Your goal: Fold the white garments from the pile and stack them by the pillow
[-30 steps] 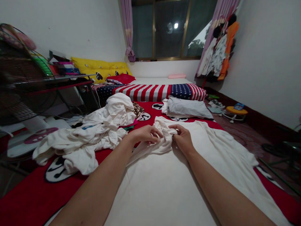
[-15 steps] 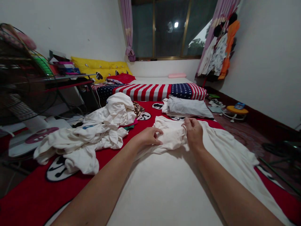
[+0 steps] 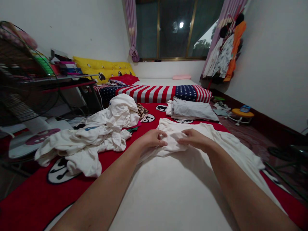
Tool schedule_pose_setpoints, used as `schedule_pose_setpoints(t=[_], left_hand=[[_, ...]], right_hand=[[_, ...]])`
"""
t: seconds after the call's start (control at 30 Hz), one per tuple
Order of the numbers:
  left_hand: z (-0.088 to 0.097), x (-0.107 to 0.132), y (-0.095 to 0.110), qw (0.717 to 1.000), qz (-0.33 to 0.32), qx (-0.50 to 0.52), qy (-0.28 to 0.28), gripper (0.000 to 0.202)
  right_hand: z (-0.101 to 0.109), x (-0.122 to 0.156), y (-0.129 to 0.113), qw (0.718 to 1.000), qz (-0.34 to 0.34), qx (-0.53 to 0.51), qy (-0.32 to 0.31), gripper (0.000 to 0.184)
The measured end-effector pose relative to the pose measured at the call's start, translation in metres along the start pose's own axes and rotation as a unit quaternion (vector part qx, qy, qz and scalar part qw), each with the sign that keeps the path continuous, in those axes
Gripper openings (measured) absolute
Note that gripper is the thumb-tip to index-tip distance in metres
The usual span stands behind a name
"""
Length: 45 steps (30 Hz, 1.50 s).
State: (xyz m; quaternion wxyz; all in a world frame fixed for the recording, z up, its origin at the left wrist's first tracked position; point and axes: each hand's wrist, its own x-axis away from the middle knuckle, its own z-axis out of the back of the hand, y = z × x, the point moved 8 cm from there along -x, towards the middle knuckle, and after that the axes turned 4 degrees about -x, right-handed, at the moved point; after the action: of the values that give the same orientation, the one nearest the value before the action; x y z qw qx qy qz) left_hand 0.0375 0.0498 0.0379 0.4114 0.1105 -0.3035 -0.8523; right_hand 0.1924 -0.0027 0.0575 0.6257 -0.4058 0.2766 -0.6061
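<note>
Largest is the red blanket (image 3: 24, 205) with black-and-white patches, bare from seven to eight o'clock on a dial centred on the middle of the view. On it lies the white garment (image 3: 178, 179), laid out from just below the centre down to six o'clock and across towards four, its far part bunched between the hands. At twelve o'clock a striped and starred cloth (image 3: 154, 94) hangs over a bed edge. Towards nine o'clock sits a crumpled heap of white clothes (image 3: 106, 128), and near three a flat folded stack (image 3: 192, 109). The right hand (image 3: 196, 138), at four o'clock, touches the bunched cloth with thumb and forefinger slightly apart; whether it pinches a fold I cannot tell. The left hand (image 3: 152, 138), at six o'clock near the centre, rests on the same bunching, thumb and forefinger curved and spread, a gap between their tips
</note>
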Motion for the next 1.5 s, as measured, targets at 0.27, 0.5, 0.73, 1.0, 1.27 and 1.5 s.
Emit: schedule_pose_setpoints(t=[0.27, 0.5, 0.73, 1.0, 1.27, 1.5], left_hand=[[-0.003, -0.001, -0.009, 0.995, 0.011, 0.098, -0.023, 0.058], [-0.001, 0.003, -0.003, 0.997, 0.023, 0.066, -0.024, 0.055], [0.030, 0.003, 0.003, 0.979, 0.018, -0.051, 0.197, 0.025], [0.028, 0.009, -0.026, 0.938, 0.112, -0.087, 0.316, 0.022], [0.027, 0.010, -0.030, 0.935, 0.138, -0.072, 0.318, 0.020], [0.026, 0.008, -0.036, 0.939, 0.137, -0.043, 0.312, 0.018]], right_hand=[[-0.008, -0.001, 0.004, 0.921, -0.030, -0.388, -0.021, 0.023], [0.014, 0.006, 0.018, 0.927, 0.012, -0.371, -0.059, 0.036], [0.051, -0.010, 0.061, 0.981, -0.080, -0.088, 0.155, 0.041], [0.064, -0.011, 0.047, 0.927, 0.080, -0.019, 0.367, 0.027], [0.034, -0.078, 0.014, 0.952, 0.082, 0.107, 0.275, 0.026], [0.008, -0.145, -0.024, 0.953, 0.087, 0.203, 0.209, 0.023]])
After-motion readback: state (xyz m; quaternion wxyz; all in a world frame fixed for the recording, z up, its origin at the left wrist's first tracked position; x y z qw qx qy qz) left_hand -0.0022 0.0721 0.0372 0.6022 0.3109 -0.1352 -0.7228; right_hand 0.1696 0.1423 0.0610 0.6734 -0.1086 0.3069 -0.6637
